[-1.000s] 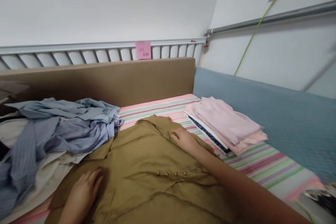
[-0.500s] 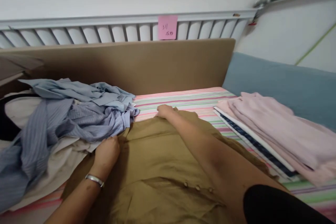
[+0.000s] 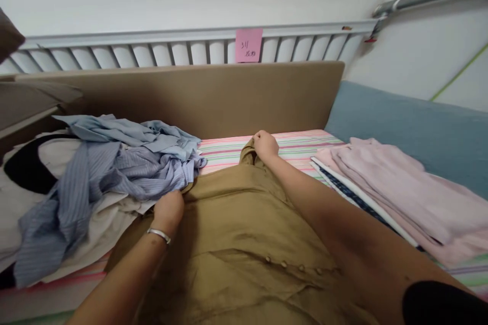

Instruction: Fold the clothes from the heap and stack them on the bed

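Note:
An olive-brown shirt (image 3: 229,223) with a row of small buttons lies spread out in front of me on the striped sheet. My right hand (image 3: 266,146) pinches its far edge and holds a gathered bit of cloth slightly raised. At the upper left of the shirt, my left hand (image 3: 168,210) is closed on the fabric, its fingertips mostly hidden. A silver bracelet (image 3: 159,235) circles the left wrist. Just beyond that hand sits a loose heap with a blue striped shirt (image 3: 133,167) and a light blue garment (image 3: 141,134).
Folded pink clothes (image 3: 404,183) are stacked on the right, with a dark blue layer among them. A striped sheet (image 3: 224,150) covers the bed. Behind stand a brown headboard (image 3: 213,99) and a white radiator (image 3: 163,53) bearing a pink note (image 3: 248,45).
My right hand has moved right and farther away, lifting and bunching the shirt's far edge. My left hand has shifted slightly right, still closed on the cloth. The view has tilted a little.

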